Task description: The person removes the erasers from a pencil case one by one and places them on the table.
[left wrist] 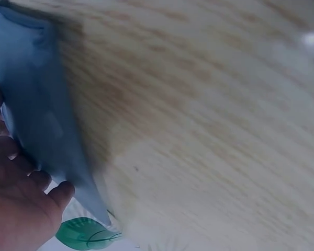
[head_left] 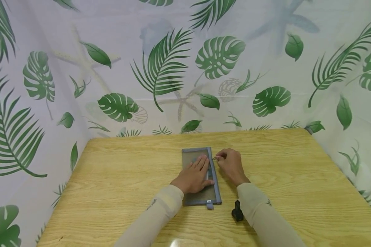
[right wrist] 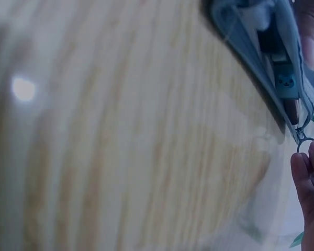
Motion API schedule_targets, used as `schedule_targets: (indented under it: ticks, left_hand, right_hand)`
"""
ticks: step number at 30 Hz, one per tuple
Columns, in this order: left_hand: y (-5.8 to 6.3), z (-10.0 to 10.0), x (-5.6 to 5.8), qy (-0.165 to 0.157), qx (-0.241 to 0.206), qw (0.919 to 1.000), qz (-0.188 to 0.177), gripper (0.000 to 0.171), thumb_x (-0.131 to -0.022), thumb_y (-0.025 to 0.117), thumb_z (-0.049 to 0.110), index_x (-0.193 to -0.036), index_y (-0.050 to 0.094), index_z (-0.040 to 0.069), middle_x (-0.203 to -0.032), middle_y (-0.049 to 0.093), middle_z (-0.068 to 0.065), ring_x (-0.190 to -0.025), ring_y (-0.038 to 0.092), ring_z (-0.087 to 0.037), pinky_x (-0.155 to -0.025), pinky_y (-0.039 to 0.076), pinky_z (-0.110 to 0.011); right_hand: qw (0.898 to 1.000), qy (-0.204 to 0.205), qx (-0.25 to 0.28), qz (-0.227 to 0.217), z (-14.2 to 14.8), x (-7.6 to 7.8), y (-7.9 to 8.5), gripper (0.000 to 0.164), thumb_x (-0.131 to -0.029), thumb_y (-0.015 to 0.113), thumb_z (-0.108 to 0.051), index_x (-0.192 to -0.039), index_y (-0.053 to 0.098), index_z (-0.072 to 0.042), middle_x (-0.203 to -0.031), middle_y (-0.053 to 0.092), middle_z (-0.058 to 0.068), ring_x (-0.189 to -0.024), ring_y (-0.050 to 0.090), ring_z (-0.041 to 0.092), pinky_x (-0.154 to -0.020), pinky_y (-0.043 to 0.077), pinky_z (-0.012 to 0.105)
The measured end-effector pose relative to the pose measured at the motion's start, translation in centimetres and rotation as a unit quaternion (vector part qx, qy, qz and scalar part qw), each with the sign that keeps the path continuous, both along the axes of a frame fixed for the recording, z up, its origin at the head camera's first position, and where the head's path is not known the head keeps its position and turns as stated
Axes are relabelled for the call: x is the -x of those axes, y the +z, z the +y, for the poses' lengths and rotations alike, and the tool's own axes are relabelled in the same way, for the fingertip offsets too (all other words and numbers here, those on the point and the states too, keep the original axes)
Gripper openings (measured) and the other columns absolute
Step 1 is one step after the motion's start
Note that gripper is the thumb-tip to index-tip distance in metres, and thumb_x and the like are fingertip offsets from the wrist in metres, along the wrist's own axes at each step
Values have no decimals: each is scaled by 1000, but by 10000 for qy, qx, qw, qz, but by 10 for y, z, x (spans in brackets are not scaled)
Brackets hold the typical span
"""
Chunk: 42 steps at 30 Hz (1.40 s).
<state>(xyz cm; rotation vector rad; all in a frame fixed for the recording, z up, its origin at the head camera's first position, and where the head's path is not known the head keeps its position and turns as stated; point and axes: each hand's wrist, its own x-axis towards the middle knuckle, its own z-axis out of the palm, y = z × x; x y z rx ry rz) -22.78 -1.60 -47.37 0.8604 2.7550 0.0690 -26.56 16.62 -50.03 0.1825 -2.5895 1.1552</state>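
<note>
A grey-blue pencil pouch [head_left: 190, 157] with a see-through mesh face lies upright-lengthwise on the table. My left hand [head_left: 192, 176] rests flat on it, fingers extended toward the zipper edge. At the pouch's far right corner, my right hand [head_left: 232, 167] pinches the zipper's ring pull [right wrist: 304, 141] between thumb and fingers. The right wrist view shows the zipper side gaping, with a small blue item bearing a printed face [right wrist: 286, 81] inside, beside darker things that I cannot make out. In the left wrist view, the pouch's side [left wrist: 39, 99] appears next to the fingers.
A small black object [head_left: 237, 212] sits on the wooden table [head_left: 126, 171], close to the right sleeve. A fabric loop tag [head_left: 210, 206] sticks out from the pouch's near end. Leaf-printed cloth [head_left: 173, 113] stands behind the table and along its sides.
</note>
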Motion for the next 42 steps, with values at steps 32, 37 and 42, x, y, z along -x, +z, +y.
schedule_targets:
  ticks: [32,37,42]
  left_hand:
    - [1,9,27,478,-357,9978,-276,69,-111,28,46,-162,14,2,-169,10,-14,-155,9,-26,-124,14,-37]
    - [0,10,27,522,-379,9975,-273,69,-111,29,46,-162,14,3,-169,11,-13,-155,11,-25,-124,16,-38]
    - [0,10,27,571,-311,9973,-332,70,-110,28,48,-163,13,5,-169,9,-11,-155,10,-23,-124,16,-38]
  right_hand:
    - [9952,752,-382,500,13,-4,-3,9,-89,70,8,-88,77,3,-86,72,13,-77,69,28,-70,59,44]
    - [9958,756,-381,359,11,-2,3,8,-90,71,7,-87,77,3,-83,73,13,-72,69,24,-66,58,42]
    - [9967,713,-370,121,9,0,7,8,-90,70,6,-86,76,3,-82,73,12,-70,68,23,-65,58,41]
